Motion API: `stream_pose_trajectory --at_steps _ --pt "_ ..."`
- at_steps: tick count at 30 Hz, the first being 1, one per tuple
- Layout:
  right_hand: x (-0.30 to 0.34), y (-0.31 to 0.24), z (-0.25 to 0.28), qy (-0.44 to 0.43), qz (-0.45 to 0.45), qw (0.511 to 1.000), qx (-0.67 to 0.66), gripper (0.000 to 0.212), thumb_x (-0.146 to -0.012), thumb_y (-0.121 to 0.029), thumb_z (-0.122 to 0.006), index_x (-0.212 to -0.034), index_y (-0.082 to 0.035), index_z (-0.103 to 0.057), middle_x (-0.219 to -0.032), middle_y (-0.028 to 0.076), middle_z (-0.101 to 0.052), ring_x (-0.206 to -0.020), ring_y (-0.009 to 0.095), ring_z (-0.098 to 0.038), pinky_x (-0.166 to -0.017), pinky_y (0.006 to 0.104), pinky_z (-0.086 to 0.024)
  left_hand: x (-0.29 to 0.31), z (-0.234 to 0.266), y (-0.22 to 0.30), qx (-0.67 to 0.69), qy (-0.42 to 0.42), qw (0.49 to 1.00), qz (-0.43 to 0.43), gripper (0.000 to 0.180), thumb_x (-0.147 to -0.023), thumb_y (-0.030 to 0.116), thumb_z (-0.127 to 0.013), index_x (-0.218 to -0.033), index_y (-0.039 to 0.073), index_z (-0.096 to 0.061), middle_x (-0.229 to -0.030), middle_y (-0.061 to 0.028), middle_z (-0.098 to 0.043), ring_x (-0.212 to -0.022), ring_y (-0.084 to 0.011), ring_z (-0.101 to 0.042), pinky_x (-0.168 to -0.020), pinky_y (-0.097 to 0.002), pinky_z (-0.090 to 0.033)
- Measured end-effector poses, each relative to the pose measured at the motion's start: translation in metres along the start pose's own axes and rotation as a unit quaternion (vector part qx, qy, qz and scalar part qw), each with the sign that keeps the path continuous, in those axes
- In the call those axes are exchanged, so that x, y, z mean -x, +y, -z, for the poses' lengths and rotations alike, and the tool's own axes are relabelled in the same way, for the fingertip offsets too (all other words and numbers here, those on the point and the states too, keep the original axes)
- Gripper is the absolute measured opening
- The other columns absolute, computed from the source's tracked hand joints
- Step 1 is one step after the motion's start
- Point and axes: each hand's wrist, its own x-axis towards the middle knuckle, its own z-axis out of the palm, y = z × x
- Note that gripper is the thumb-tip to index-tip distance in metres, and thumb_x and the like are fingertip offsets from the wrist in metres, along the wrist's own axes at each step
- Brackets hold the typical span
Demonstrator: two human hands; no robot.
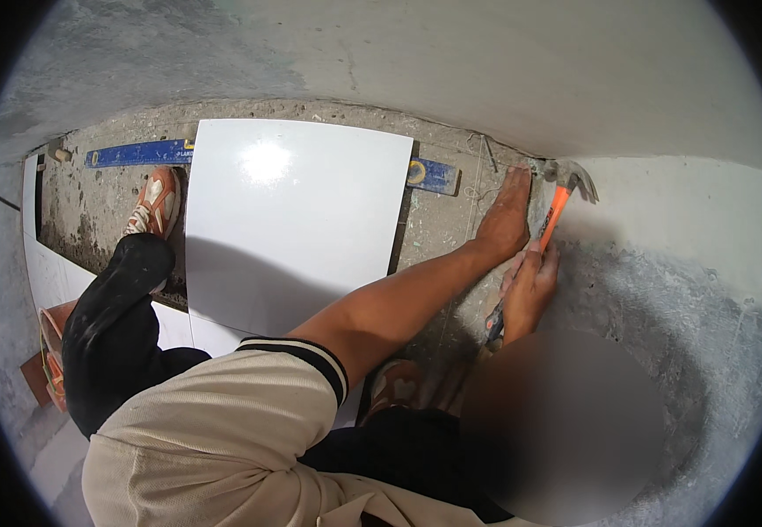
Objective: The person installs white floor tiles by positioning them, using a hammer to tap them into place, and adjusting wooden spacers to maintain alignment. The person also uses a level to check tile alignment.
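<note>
My right hand grips the orange handle of a claw hammer. Its steel head is up against the foot of the grey plaster wall. My left hand reaches across the floor, fingertips touching the wall's foot right beside the hammer head. Whether they pinch something there is too small to tell. A thin string runs over the rough floor next to that hand.
A large glossy white tile lies on the bare mortar bed, with a blue spirit level under its far edge. My orange and white shoe stands left of it. More white tiles lie at the left.
</note>
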Motion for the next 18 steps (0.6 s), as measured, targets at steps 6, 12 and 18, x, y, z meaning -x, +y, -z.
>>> stream_pose_trajectory --at_steps 6,12,18 --pt "-0.004 0.006 -0.003 0.017 0.033 0.999 0.013 0.027 -0.114 -0.027 -0.046 -0.121 -0.003 -0.056 -0.074 0.001 -0.051 -0.047 0.007 -0.046 -0.039 0.0258 -0.037 0.001 0.009 0.005 0.010 -0.026 1.000 0.012 0.088 -0.087 -0.010 -0.054 -0.165 -0.006 -0.014 -0.172 -0.0297 -0.019 -0.163 -0.0402 -0.012 -0.133 -0.0445 -0.019" --pt "-0.005 0.010 0.003 0.020 0.054 0.996 0.069 0.030 -0.113 -0.024 -0.049 -0.128 0.001 -0.058 -0.079 0.005 -0.055 -0.057 0.010 -0.050 -0.050 0.0284 -0.043 0.000 0.009 -0.002 -0.002 -0.029 1.000 0.005 0.089 -0.085 -0.015 -0.049 -0.166 -0.006 -0.013 -0.172 -0.0291 -0.018 -0.163 -0.0397 -0.012 -0.133 -0.0438 -0.019" --pt "-0.003 0.021 0.010 0.096 0.040 0.992 0.066 0.034 -0.113 -0.025 -0.048 -0.125 0.005 -0.058 -0.077 0.007 -0.058 -0.059 0.013 -0.055 -0.054 0.0321 -0.046 0.002 0.004 0.001 -0.018 -0.052 0.998 0.006 0.090 -0.084 -0.015 -0.050 -0.166 -0.006 -0.012 -0.172 -0.0317 -0.017 -0.162 -0.0420 -0.012 -0.133 -0.0442 -0.018"
